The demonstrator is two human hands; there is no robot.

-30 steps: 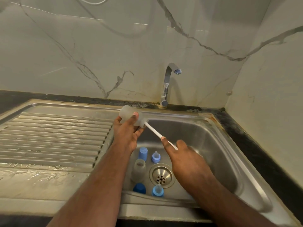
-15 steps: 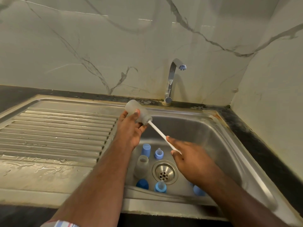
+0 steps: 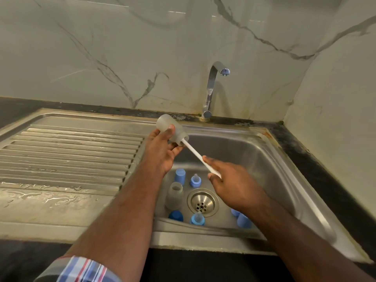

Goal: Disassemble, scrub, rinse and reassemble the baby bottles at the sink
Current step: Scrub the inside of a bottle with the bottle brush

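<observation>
I've got my left hand with its grip closed around the frosted bottle, tilted above the sink rim; right hand pinches the white brush handle, head inside the bottle's mouth.

No text, label, brand, number or sign can be read anywhere in this view. The frosted translucent plastic baby bottle at twelve o'clock of the basin shows no legible markings.
</observation>
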